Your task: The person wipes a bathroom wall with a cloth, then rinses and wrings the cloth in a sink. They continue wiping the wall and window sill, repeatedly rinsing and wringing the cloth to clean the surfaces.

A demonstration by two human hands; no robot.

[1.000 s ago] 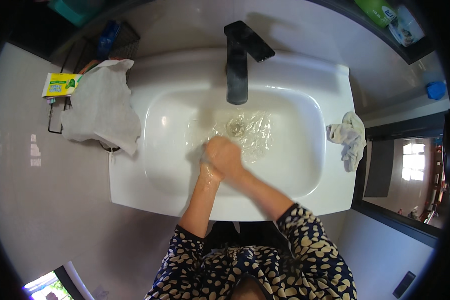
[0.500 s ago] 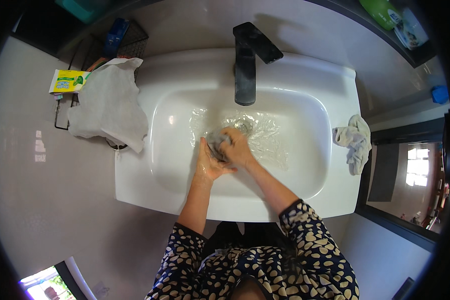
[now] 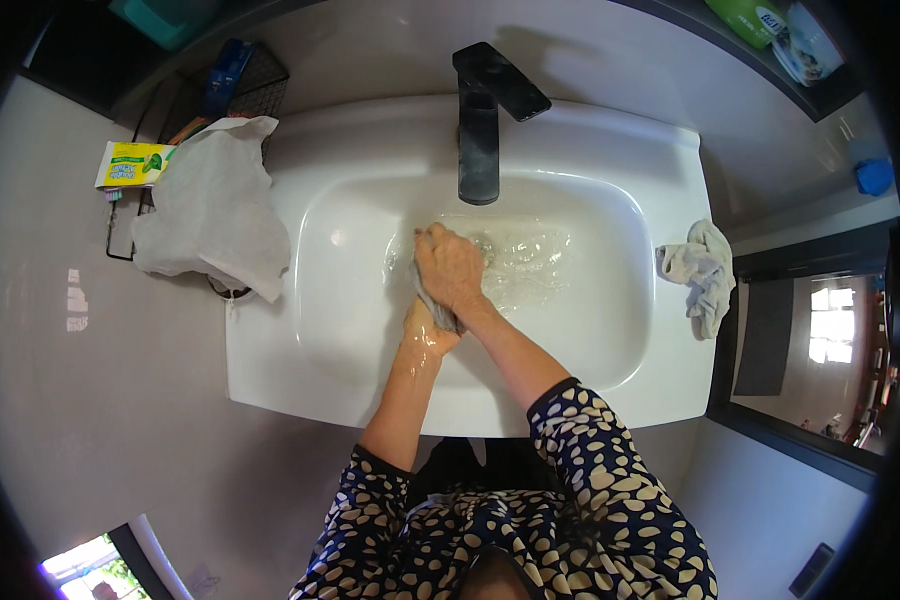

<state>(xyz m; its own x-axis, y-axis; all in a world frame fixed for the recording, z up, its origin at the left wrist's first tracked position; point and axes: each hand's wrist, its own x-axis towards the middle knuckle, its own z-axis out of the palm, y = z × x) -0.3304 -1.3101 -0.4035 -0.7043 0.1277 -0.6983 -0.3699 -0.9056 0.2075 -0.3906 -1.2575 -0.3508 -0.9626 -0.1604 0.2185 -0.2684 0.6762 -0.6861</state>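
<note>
A wet grey cloth [image 3: 438,306] is pressed between my two hands over the white sink basin [image 3: 350,350]. My right hand [image 3: 450,268] lies on top, its fingers closed over the cloth and hiding most of it. Beneath it, my left hand [image 3: 428,330] supports the cloth from below, wet and mostly covered by the right; its fingers are largely hidden. Shallow water [image 3: 530,262] ripples in the basin around the drain, to the right of my hands. Beyond them stands the black faucet [image 3: 479,150].
On the sink's right rim lies a crumpled pale cloth [image 3: 702,275]. At left, a grey-white cloth [image 3: 215,210] drapes over a black wire basket [image 3: 260,90], beside a yellow packet [image 3: 132,164]. A dark-framed mirror [image 3: 810,340] is at right, and a dark shelf [image 3: 820,100] holds bottles above.
My right hand has moved up and left, folding over the cloth and covering my left hand, which was open beneath it before. The water in the basin spreads less widely.
</note>
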